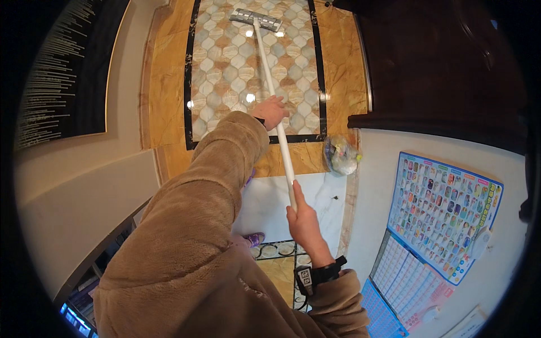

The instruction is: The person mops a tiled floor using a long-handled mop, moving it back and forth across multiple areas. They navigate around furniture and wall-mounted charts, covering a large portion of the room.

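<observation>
Plainly, a brown sleeve [186,208] covers much of the lower left; at upper centre the left hand [270,112], fingertips partly hidden, holds the mop [283,145], its head on open tile [217,73] near the top edge. Right of centre, the right hand [306,226] grips it lower, concealing that end; a clear bag [342,156] borders the floor.

Tiles [225,62] lie open around the mop head [256,19]; a bag [341,156] crowds the right wall [375,186].

Looks like a flat mop [271,84] with long white pole [284,146] and wide grey head [246,17]; rests head-down on the far part of the patterned tile panel [225,67], slanting back past its near edge.
</observation>
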{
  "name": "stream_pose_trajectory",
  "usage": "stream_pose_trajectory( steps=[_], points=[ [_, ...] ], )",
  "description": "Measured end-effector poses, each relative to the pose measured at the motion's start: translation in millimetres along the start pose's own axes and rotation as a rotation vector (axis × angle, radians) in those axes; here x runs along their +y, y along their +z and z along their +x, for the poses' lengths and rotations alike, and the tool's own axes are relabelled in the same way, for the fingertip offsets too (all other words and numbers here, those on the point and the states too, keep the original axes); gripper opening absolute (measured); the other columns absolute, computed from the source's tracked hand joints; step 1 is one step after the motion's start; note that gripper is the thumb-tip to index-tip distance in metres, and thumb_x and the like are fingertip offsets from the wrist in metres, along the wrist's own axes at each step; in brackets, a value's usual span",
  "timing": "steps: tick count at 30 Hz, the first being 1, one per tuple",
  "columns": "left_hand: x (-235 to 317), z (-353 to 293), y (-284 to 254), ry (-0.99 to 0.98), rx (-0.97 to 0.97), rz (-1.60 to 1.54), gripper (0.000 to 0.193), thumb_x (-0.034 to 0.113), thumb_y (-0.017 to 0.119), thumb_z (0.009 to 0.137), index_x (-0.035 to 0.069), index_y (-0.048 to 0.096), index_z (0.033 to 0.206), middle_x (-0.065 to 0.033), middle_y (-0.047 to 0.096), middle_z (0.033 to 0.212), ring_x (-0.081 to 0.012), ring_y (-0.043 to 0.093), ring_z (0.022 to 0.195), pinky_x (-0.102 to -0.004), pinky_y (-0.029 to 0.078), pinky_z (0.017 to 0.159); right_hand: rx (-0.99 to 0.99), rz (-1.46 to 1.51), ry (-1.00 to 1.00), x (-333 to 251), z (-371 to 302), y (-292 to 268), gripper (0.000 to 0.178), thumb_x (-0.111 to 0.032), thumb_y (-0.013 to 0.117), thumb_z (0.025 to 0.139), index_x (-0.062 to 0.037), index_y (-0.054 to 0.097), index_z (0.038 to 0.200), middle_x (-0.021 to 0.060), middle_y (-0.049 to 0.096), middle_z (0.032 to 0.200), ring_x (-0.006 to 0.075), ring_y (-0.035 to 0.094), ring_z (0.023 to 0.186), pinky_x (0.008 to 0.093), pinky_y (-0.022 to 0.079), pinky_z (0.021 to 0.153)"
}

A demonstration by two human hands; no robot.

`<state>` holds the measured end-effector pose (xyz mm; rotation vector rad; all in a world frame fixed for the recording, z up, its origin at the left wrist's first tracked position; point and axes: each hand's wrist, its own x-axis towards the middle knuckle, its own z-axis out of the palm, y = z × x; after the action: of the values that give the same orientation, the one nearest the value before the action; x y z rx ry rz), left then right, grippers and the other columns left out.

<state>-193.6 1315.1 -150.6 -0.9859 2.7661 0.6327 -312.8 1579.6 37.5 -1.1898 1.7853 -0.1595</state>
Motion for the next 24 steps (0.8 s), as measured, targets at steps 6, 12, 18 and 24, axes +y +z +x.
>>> stream_pose_trajectory(
  steps=[6,12,18,24],
  points=[
    [10.8,-30.4,55.4,0.062,0.056,-0.080,0.066,0.008,0.067,0.082,0.018,0.045,0.143,-0.0160,0.053,0.135,-0.0330,0.039,0.137,-0.0454,0.028,0.117,-0.124,-0.024,0.074,29.1,-101.1,-4.4,0.077,-0.012,0.057,0.092,-0.0183,0.017,0.157,0.0273,0.064,0.075,0.0484,0.062,0.070,0.0540,0.049,0.065],
    [131.4,-96.3,118.7,0.028,-0.300,-0.049,0.033,0.021,0.058,0.092,0.034,0.066,0.122,-0.0100,0.063,0.122,-0.0261,0.052,0.119,-0.0418,0.040,0.105,-0.258,-0.088,0.270,98.1,-267.5,-8.3,0.075,-0.013,0.059,0.092,-0.0231,0.021,0.156,0.0250,0.065,0.077,0.0451,0.063,0.069,0.0502,0.049,0.062],
    [301.9,-199.2,174.6,0.384,-0.459,-0.173,0.027,0.020,0.060,0.086,0.028,0.072,0.109,-0.0069,0.072,0.093,-0.0291,0.066,0.096,-0.0440,0.049,0.089,-0.349,-0.111,0.490,158.8,-458.1,-12.5,0.067,-0.016,0.061,0.091,-0.0189,0.034,0.152,0.0248,0.066,0.087,0.0426,0.065,0.080,0.0480,0.051,0.071],
    [468.0,-259.7,184.1,0.611,-0.574,-0.317,0.016,0.023,0.071,0.076,0.019,0.071,0.091,-0.0091,0.071,0.085,-0.0341,0.068,0.086,-0.0472,0.054,0.071,-0.190,-0.194,0.567,176.6,-620.8,-45.0,0.058,-0.022,0.057,0.095,-0.0220,0.040,0.151,0.0283,0.065,0.087,0.0411,0.064,0.078,0.0472,0.049,0.072]
  ],
)
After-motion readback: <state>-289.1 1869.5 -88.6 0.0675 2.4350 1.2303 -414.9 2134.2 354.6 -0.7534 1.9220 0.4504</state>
